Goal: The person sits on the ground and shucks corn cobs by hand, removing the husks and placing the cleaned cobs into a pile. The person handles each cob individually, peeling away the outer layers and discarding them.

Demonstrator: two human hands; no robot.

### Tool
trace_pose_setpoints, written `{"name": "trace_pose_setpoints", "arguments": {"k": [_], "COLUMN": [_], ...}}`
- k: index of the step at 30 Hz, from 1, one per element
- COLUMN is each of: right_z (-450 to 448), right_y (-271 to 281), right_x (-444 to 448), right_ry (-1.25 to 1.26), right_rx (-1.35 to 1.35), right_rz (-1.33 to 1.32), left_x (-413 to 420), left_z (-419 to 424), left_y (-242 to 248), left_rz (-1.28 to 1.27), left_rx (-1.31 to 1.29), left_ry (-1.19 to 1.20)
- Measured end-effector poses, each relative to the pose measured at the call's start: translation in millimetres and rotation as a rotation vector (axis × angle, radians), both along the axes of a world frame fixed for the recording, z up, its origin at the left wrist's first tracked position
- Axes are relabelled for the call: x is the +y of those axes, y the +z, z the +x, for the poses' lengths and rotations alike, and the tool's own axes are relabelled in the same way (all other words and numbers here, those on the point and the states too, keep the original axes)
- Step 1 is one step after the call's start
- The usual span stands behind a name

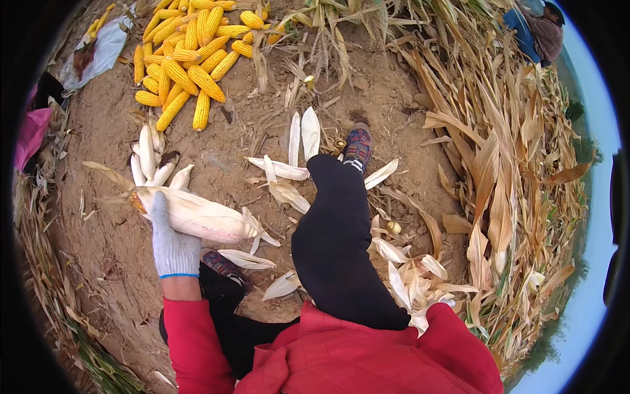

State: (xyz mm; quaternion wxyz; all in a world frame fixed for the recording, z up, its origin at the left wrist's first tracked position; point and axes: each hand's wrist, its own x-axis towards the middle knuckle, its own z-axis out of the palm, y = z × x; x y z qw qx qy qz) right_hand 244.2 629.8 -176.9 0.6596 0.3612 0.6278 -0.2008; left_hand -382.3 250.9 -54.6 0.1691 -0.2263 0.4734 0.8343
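My left hand (176, 241), in a white knit glove with a blue cuff edge, grips an ear of corn in its pale husk (204, 214). The ear lies crosswise in front of my left shin, and a few yellow kernels show at its left tip. Just beyond it several more husked ears (147, 152) lie together on the soil. My right hand is out of view; only the red right sleeve (450, 332) shows, beside a heap of loose husk leaves (413, 285).
A pile of bare yellow corn cobs (184, 59) lies at the upper left. Dry corn stalks (492, 162) bank up along the right, where another person (534, 32) sits at the far end. A white plastic sheet (98, 54) and a pink item (32, 133) are at the left.
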Motion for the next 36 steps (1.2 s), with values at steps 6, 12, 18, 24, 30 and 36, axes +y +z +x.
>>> {"name": "trace_pose_setpoints", "arguments": {"k": [6,12,18,24,30,36], "right_z": [-62,-345,-514,-434,-251,-299], "right_y": [-19,28,138,46,2,31], "right_x": [53,31,-60,-18,9,30], "right_ry": [-0.412,-0.176,0.125,0.311,0.311,0.071], "right_rx": [0.179,1.353,1.482,1.175,0.223,0.521], "right_rz": [0.33,0.521,0.087,0.422,0.225,0.605], "left_x": [6,-10,-4,-21,-28,-20], "left_z": [-5,7,7,3,6,4], "left_y": [3,11,29,29,21,15], "left_rz": [0.156,0.204,0.105,0.21,0.191,0.108], "left_rx": [-0.032,-0.026,0.027,0.019,0.03,0.111], "left_ry": [0.116,0.143,0.128,0.137,0.051,-0.076]}}
